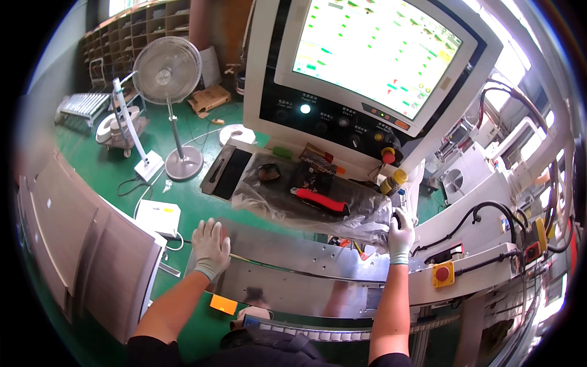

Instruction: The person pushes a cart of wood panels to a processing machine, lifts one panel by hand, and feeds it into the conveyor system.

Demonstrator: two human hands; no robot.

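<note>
My left hand [211, 249], in a pale glove with a green cuff, lies with fingers stretched out at the left end of a long shiny metal beam [306, 295]. A bit of red shows beside its fingers. Similarly gloved, my right hand [401, 237] is closed at the right end of a plastic-covered tray [263, 205]. Something small and black shows at its fingers; I cannot make out what it is. On the tray lie a red-and-black knife-like tool [321, 200], a dark rounded object [268, 173] and a yellow-capped bottle [394, 181].
A control panel with a lit screen [373, 52] rises behind the tray. A red stop button [442, 274] sits on the machine at right. Large sheet panels [79, 232] stand at left. Beyond are a floor fan [165, 76] and a white box [158, 218].
</note>
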